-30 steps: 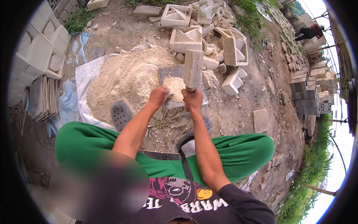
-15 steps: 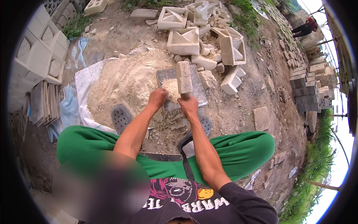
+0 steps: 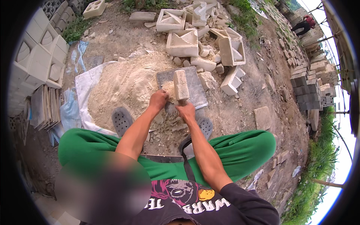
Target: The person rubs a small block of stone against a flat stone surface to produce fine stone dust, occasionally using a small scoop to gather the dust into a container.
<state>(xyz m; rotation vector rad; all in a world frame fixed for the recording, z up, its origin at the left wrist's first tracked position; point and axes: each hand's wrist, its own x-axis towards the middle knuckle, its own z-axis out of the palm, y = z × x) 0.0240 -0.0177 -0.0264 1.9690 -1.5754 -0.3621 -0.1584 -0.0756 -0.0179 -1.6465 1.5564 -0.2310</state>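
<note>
My right hand (image 3: pixel 186 111) is wrapped round the short handle of a mallet (image 3: pixel 181 84), whose dusty, block-shaped head is over a dark flat slab (image 3: pixel 197 87). Pale crushed stone (image 3: pixel 168 87) lies on the slab's left part, beside the mallet head. At the slab's left edge, my left hand (image 3: pixel 159 99) is closed with its fingers curled against the crumbs; whatever it may hold is hidden. A large heap of pale grit (image 3: pixel 125 83) spreads on a white sheet (image 3: pixel 83 87) to the left.
Broken cream blocks (image 3: pixel 182 42) and rubble are piled beyond the slab. Pale moulded blocks (image 3: pixel 35 56) are stacked at left, near thin upright boards (image 3: pixel 45 107). Grey blocks (image 3: pixel 303 88) stand at right, with a person (image 3: pixel 305 25) farther off. My grey clogs (image 3: pixel 122 120) flank the work spot.
The mallet head has dropped a little toward me and shifted slightly left, with my right hand lower. My left hand stays at almost the same place.
</note>
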